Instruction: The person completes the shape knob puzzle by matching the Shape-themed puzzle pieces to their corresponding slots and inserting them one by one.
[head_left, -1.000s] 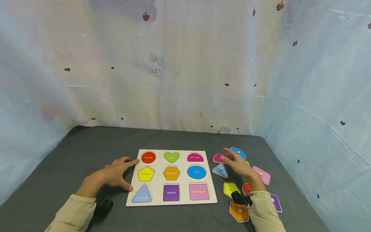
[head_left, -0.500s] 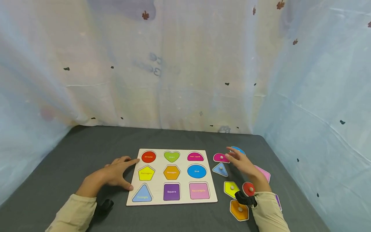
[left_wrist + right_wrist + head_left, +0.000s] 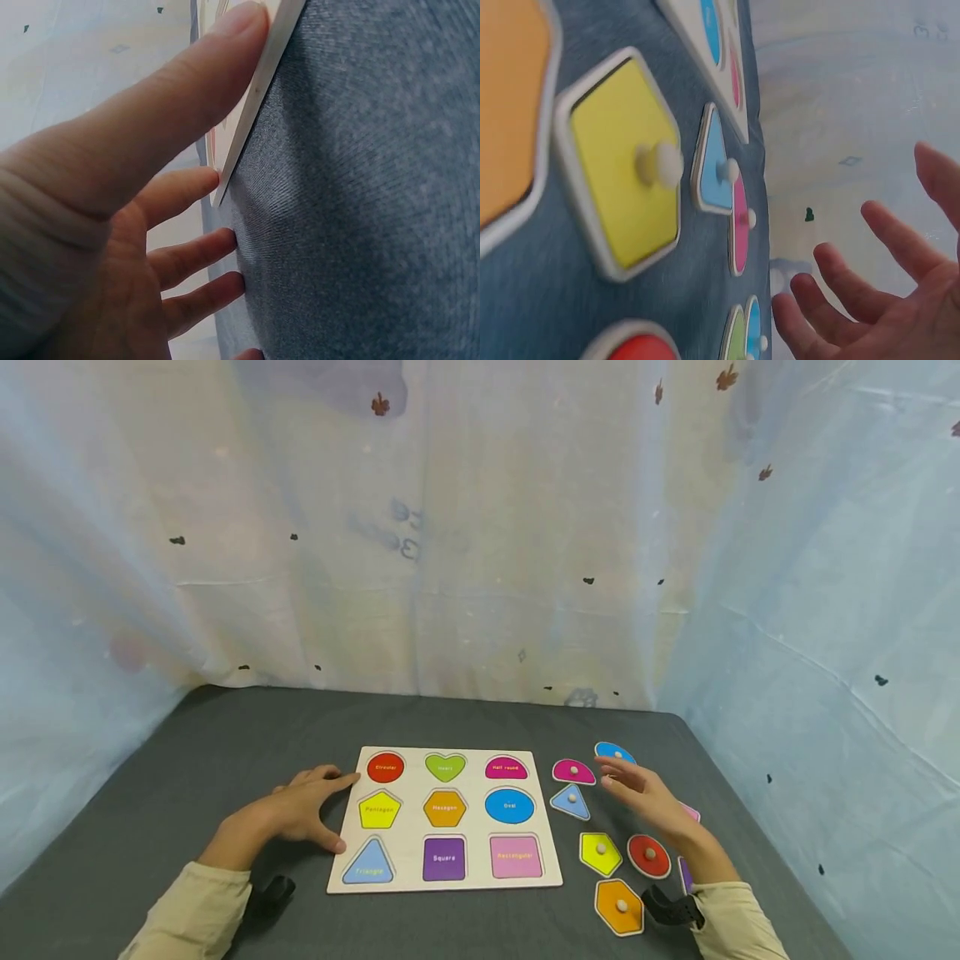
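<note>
A pale wooden shape board [image 3: 408, 860] with printed coloured shapes lies on the grey cloth. My left hand [image 3: 300, 810] is spread along its left edge, thumb and index finger touching it; in the left wrist view the thumb lies on the board's rim [image 3: 259, 94]. My right hand [image 3: 648, 797] hovers with relaxed, apart fingers above the loose knobbed puzzle pieces and holds nothing. Nearest its fingertips are the blue oval piece [image 3: 612, 750] and magenta half-round piece [image 3: 566, 770]. A green piece [image 3: 736, 334], hidden from the head view, shows in the right wrist view.
Right of the board lie the blue triangle [image 3: 567, 804], yellow pentagon [image 3: 597, 862], red circle [image 3: 641, 862] and orange hexagon [image 3: 613, 917]. The purple [image 3: 686, 877] and pink pieces [image 3: 692, 812] are mostly behind the right arm. Patterned curtains [image 3: 480, 527] enclose the table.
My right hand has drifted right, away from the magenta half-round piece, and its forearm has swung right, uncovering the red circle. The left hand and board have stayed put.
</note>
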A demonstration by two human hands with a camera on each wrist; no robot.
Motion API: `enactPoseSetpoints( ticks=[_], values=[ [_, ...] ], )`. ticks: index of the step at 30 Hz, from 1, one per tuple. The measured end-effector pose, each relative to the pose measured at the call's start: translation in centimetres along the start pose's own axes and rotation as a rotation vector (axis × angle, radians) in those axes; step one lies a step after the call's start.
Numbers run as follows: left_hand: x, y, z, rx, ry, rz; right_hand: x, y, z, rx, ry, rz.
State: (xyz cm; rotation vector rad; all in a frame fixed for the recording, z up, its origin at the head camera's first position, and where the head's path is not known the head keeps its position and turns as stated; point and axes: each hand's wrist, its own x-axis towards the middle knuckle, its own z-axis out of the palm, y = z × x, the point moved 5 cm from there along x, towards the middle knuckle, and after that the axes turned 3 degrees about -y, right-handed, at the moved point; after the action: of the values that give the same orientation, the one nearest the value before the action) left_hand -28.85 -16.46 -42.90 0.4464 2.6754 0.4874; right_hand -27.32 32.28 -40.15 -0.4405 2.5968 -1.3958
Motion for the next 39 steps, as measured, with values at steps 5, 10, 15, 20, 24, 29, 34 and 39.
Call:
enactPoseSetpoints(
  ticks=[5, 10, 15, 20, 24, 29, 34, 39],
  values=[
    [0.0, -0.2, 0.0, 0.002, 0.008, -0.008, -1.1, 0.8, -0.8, -0.021, -0.014, 0.030],
    [0.1, 0.2, 0.0, -0.006, 0.010, -0.006, -2.5, 1.7, -1.5, -0.048, -0.046, 0.056],
    [0.3, 0.0, 0.5, -0.003, 0.009, -0.007, -3.5, 2.3, -1.6, -0.067, -0.095, 0.046],
    [0.4, -0.6, 0.8, 0.000, 0.014, -0.014, -3.9, 3.0, -1.6, -0.045, -0.131, 0.048],
    [0.5, -0.7, 0.4, 0.008, 0.029, -0.013, -4.3, 3.6, -1.9, -0.032, -0.138, 0.023],
    [0.4, -0.7, 0.4, 0.013, 0.027, -0.008, -5.0, 4.3, -2.4, -0.013, -0.170, 0.006],
    [0.3, -0.6, 0.6, 0.006, 0.017, -0.004, -5.7, 5.0, -3.0, -0.016, -0.197, 0.017],
    [0.2, -0.5, 0.4, 0.021, 0.025, -0.001, -6.2, 5.3, -3.3, -0.022, -0.220, -0.046]
  ],
)
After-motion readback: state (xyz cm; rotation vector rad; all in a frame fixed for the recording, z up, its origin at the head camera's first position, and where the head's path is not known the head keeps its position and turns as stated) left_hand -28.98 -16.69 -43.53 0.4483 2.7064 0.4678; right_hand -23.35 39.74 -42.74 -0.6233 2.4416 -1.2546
